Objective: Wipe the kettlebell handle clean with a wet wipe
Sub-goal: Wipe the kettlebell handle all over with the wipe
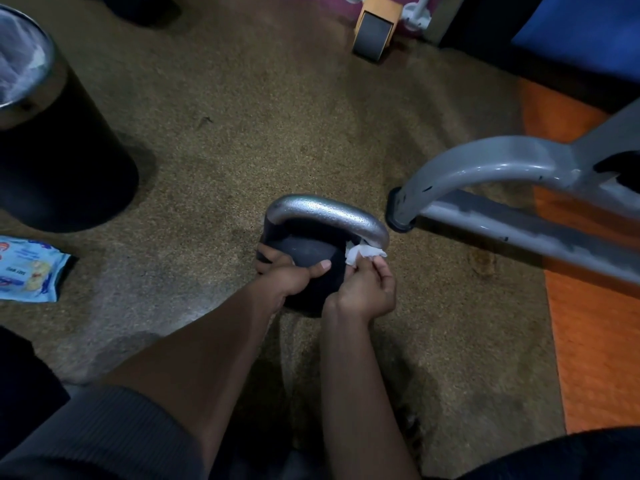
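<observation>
A black kettlebell [308, 252] with a silver handle [325, 213] stands on the speckled brown floor at the centre. My left hand [287, 277] grips the ball's near left side, thumb laid across the front. My right hand [363, 289] pinches a crumpled white wet wipe [362, 252] and holds it against the lower right end of the handle, where it meets the ball.
A black bin [59, 161] with a metal rim and plastic liner stands at the left. A blue wet-wipe pack [27, 271] lies on the floor below it. A grey bench frame [485, 168] stands close to the right, over an orange mat [595, 341].
</observation>
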The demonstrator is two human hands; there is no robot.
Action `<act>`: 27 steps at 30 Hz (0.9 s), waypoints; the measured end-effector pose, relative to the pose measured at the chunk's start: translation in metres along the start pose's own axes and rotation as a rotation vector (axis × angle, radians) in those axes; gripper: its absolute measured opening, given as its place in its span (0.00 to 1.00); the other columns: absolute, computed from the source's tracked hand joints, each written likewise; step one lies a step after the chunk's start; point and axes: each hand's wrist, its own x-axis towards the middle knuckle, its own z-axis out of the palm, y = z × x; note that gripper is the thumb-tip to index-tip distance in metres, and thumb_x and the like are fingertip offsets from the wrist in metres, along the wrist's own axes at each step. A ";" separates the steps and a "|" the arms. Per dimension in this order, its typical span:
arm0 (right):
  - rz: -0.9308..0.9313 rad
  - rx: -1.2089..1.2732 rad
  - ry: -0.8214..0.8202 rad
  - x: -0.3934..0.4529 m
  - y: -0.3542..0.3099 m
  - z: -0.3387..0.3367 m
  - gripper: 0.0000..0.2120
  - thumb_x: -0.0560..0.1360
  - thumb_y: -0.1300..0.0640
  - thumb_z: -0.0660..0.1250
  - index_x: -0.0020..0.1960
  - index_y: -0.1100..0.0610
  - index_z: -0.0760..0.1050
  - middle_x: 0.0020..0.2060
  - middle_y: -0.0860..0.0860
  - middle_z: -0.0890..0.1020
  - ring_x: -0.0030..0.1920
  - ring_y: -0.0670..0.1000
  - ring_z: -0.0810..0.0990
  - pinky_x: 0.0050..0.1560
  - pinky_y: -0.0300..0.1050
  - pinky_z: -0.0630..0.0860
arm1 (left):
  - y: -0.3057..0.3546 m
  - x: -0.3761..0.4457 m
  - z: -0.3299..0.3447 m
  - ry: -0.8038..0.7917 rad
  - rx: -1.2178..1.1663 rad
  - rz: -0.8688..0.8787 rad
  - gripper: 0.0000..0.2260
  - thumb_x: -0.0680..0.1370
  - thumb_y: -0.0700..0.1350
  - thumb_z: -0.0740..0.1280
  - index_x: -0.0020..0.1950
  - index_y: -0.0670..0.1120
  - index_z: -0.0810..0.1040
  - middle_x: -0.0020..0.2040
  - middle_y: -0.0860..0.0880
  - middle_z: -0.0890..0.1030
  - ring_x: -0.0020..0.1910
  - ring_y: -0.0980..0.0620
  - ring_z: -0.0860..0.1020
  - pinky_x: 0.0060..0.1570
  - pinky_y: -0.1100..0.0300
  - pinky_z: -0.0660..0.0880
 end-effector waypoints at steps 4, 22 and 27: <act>-0.114 -0.058 -0.033 -0.002 0.002 0.003 0.11 0.73 0.74 0.66 0.41 0.58 0.76 0.38 0.51 0.81 0.38 0.45 0.81 0.39 0.37 0.78 | -0.001 0.002 0.001 0.015 0.005 0.005 0.60 0.69 0.60 0.77 0.80 0.44 0.35 0.81 0.40 0.44 0.80 0.41 0.51 0.75 0.46 0.58; -0.053 -0.057 -0.079 0.012 -0.014 -0.007 0.13 0.75 0.71 0.64 0.47 0.54 0.79 0.47 0.53 0.83 0.54 0.55 0.82 0.51 0.48 0.80 | -0.003 0.003 0.002 0.015 0.002 0.018 0.60 0.68 0.61 0.78 0.80 0.45 0.36 0.80 0.39 0.45 0.79 0.40 0.51 0.76 0.43 0.58; 0.114 0.004 -0.086 0.005 -0.017 -0.004 0.11 0.78 0.70 0.61 0.48 0.54 0.75 0.59 0.58 0.78 0.60 0.55 0.78 0.49 0.44 0.80 | -0.001 0.002 0.001 0.015 0.018 0.013 0.61 0.69 0.61 0.77 0.80 0.45 0.33 0.81 0.39 0.43 0.80 0.40 0.50 0.76 0.43 0.57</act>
